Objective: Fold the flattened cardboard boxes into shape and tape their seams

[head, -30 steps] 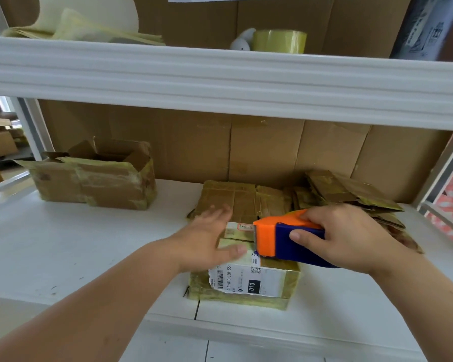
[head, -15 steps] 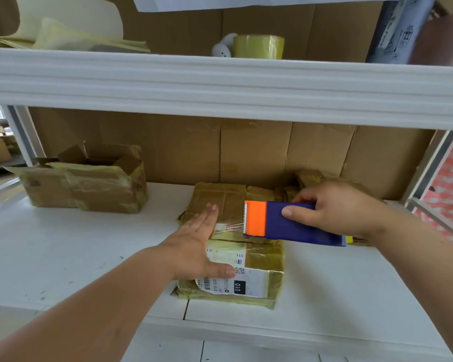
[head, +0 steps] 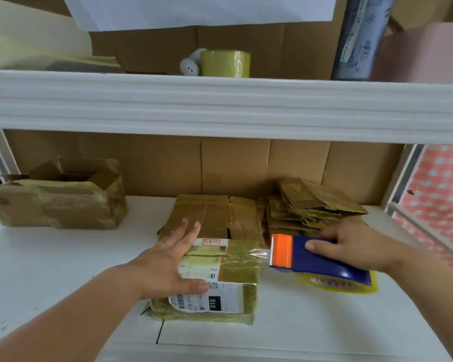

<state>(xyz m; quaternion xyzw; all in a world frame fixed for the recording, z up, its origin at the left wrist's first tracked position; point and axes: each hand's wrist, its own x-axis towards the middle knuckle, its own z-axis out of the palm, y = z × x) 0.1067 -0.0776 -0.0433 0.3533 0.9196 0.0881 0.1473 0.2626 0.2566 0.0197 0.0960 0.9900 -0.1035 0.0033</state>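
A small folded cardboard box [head: 236, 270] with white labels and yellowish tape stands on the white shelf [head: 63, 270]. My left hand [head: 168, 262] lies flat on its top left, fingers straight. My right hand [head: 356, 244] grips a blue and orange tape dispenser [head: 311, 259] just right of the box. A strip of clear tape [head: 259, 254] stretches from the box top to the dispenser's orange blade end. Flattened boxes [head: 212, 212] lie behind the box, with a second pile [head: 309, 205] to their right.
An open taped box [head: 60, 199] sits at the shelf's left. A cardboard sheet [head: 233, 163] lines the back. The upper shelf [head: 220, 105] overhangs closely, carrying a yellow tape roll [head: 225, 63] and a white object [head: 190, 66]. A metal frame post [head: 406, 176] stands at right.
My right hand has pulled the dispenser rightward off the box top, drawing out a strip of tape. My left hand stays flat on the box.
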